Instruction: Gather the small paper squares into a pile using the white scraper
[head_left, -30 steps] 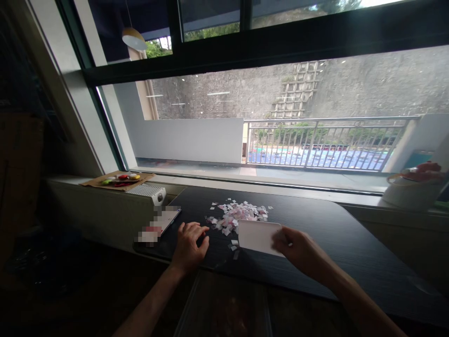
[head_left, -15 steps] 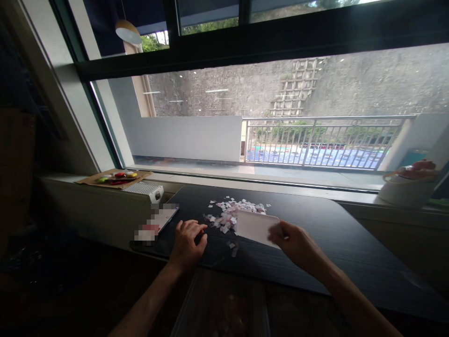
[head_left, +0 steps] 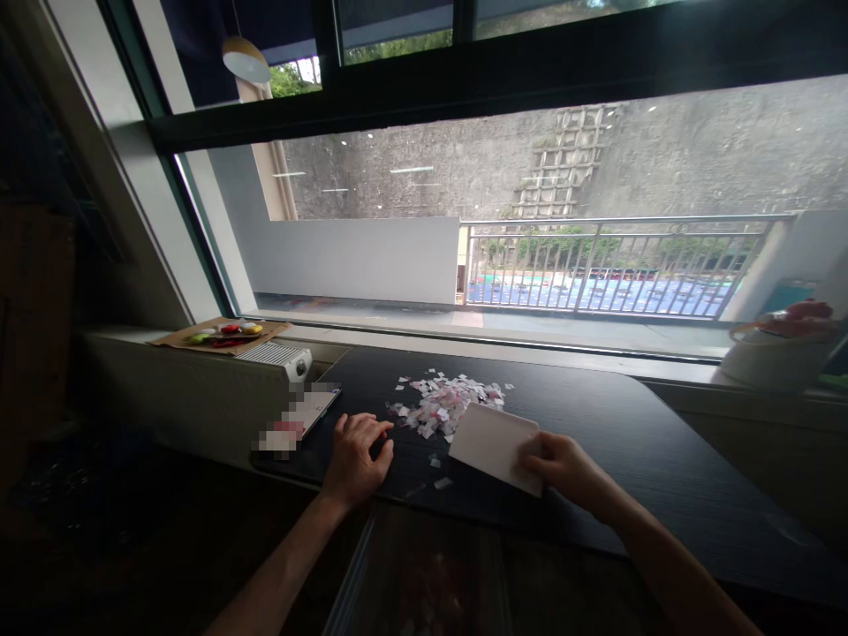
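Note:
My right hand (head_left: 563,465) pinches a white card (head_left: 495,442) by its right edge, holding it tilted over the black table (head_left: 636,442). The card's far left edge is close to a loose pile of small white and pinkish paper pieces (head_left: 447,402); whether it touches them I cannot tell. On the left of the pile, my left hand (head_left: 358,459) rests at the table with its fingers apart and slightly bent, holding nothing. A few stray pieces (head_left: 442,483) lie between my hands.
Below the table's front edge is a dim see-through container (head_left: 424,565) with reddish contents. A flat item with blurred print (head_left: 301,420) lies at the table's left end. Beyond it, a cardboard sheet (head_left: 178,336) with colourful pieces rests by the radiator (head_left: 282,358). A window stands behind.
My right hand and the card have moved slightly right and nearer to me, and the card's face now shows more. My left hand has stayed nearly still.

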`<state>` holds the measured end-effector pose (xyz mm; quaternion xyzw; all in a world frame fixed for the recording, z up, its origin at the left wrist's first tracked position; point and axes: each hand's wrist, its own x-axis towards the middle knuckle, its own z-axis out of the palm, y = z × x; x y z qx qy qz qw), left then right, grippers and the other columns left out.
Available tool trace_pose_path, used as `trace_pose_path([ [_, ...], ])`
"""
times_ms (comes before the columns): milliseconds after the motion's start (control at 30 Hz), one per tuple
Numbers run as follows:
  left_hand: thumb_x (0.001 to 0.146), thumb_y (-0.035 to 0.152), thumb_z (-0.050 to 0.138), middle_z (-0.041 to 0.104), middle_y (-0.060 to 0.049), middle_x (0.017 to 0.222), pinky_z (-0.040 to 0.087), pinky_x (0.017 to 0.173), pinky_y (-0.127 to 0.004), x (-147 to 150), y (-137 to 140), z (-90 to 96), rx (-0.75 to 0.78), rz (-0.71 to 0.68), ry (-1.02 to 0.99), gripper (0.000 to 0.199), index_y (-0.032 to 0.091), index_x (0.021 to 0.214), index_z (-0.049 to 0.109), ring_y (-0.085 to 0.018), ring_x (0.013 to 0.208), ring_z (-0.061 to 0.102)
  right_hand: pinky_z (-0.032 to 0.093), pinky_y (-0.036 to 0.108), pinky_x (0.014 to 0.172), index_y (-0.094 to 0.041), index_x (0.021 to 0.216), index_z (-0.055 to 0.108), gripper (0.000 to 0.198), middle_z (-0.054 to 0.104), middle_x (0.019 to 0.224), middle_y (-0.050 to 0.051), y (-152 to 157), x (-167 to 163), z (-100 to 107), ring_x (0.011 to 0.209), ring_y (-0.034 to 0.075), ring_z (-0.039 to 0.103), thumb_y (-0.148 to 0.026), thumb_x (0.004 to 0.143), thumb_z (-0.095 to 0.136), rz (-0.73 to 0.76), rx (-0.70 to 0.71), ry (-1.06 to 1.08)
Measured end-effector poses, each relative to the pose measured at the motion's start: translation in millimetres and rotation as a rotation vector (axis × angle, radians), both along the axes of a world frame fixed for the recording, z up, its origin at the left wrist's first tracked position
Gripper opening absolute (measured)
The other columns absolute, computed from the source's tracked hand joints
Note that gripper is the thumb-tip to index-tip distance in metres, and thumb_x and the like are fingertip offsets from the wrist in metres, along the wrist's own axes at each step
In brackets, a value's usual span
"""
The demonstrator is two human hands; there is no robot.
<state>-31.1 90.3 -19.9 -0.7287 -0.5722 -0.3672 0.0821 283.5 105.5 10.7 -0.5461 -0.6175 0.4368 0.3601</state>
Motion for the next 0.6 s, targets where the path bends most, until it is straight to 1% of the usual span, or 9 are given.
trace_pose_path([
  [100,0.077,0.024,0.050,0.067,-0.003,0.082,0.026,0.102,-0.052,0,0,0.4,-0.001,0.000,-0.003,0.021,0.023,0.092,0.065,-0.026,0.101,0.057,0.045,0.027,0.049,-0.014,0.069,0.062,0.017,0.065,0.063,0.002,-4,-6,3,0.056,0.017,0.060,-0.025,0.057,0.062,0.020,-0.052,0.000],
  [200,0.077,0.024,0.050,0.067,-0.003,0.082,0.027,0.102,-0.053,0,0,0.4,-0.004,-0.001,-0.006,0.021,0.023,0.092,0.065,-0.026,0.101,0.057,0.047,0.026,0.051,-0.013,0.070,0.063,0.016,0.069,0.066,0.003,-9,-12,6,0.060,0.018,0.063,-0.022,0.057,0.063,0.068,-0.109,0.013],
  [400,0.077,0.022,0.051,0.067,-0.003,0.083,0.026,0.103,-0.052,0,0,-0.6,-0.001,-0.001,-0.002,0.020,0.023,0.092,0.064,-0.025,0.102,0.056,0.047,0.025,0.051,-0.012,0.075,0.065,0.021,0.070,0.070,0.003,-17,-18,9,0.061,0.017,0.063,-0.021,0.057,0.065,0.107,-0.213,0.053],
  [600,0.077,0.022,0.051,0.067,-0.003,0.082,0.026,0.103,-0.052,0,0,-1.0,0.005,0.002,-0.005,0.021,0.024,0.092,0.065,-0.025,0.101,0.056,0.046,0.024,0.050,-0.013,0.076,0.066,0.022,0.070,0.069,0.003,-22,-26,12,0.061,0.017,0.062,-0.020,0.055,0.066,0.130,-0.254,0.076],
])
